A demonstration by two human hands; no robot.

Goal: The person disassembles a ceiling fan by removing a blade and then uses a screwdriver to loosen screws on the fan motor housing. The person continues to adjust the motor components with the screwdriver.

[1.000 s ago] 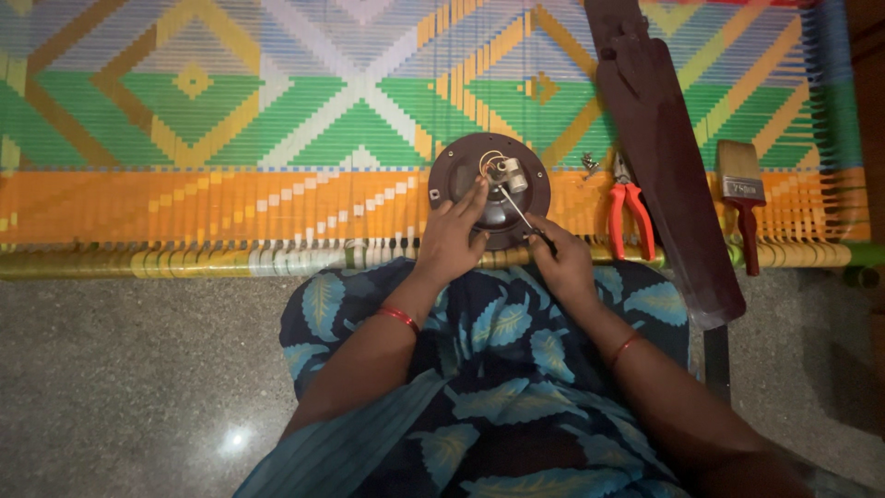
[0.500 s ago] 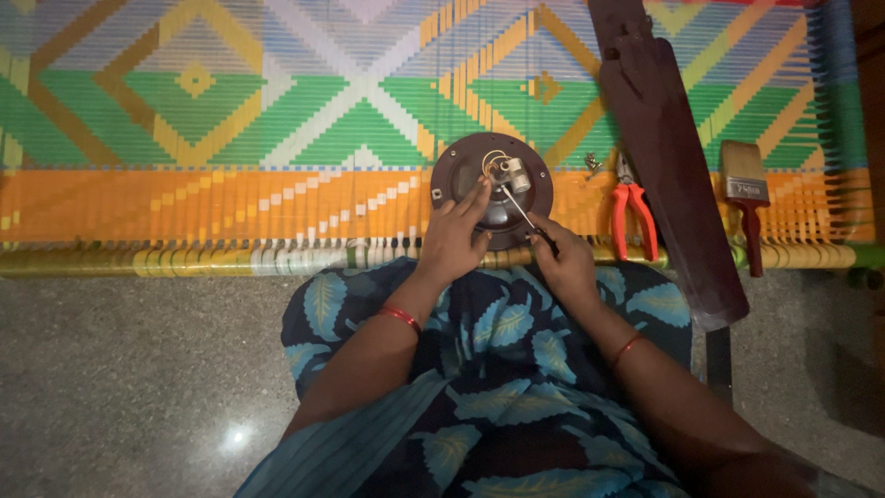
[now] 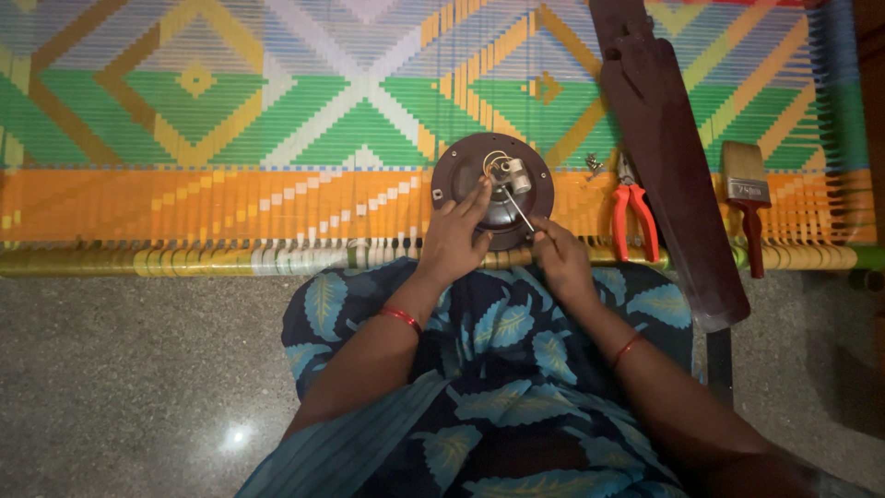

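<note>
On the woven cot edge, just above the lap, a round dark-brown motor housing (image 3: pixel 493 189) is seen lying flat w/ its open side up; a small white cylindrical part (image 3: pixel 514 173) and thin wires are visible inside, near the top. The housing is steadied by the left hand (image 3: pixel 456 240), whose fingers are spread over the lower-left part and pressed on it, not closed round anything. A thin metal tool, prob. a screwdriver (image 3: pixel 518 211), is pinched in the right hand (image 3: pixel 558 258), fingers curled shut on its handle; the tip is pointed up-left into the housing's centre, near the white part. Red bangles are worn on both wrists.

To the right of the housing, a few small screws (image 3: pixel 593 165) are scattered on the weave, w/ red-handled pliers (image 3: pixel 631 210) just beside them. A long dark-brown fan blade (image 3: pixel 668 157) is laid diagonally over the cot edge, next to the pliers. Further right, a paintbrush (image 3: pixel 745 198) w/ red handle is placed, well apart from both hands.
</note>
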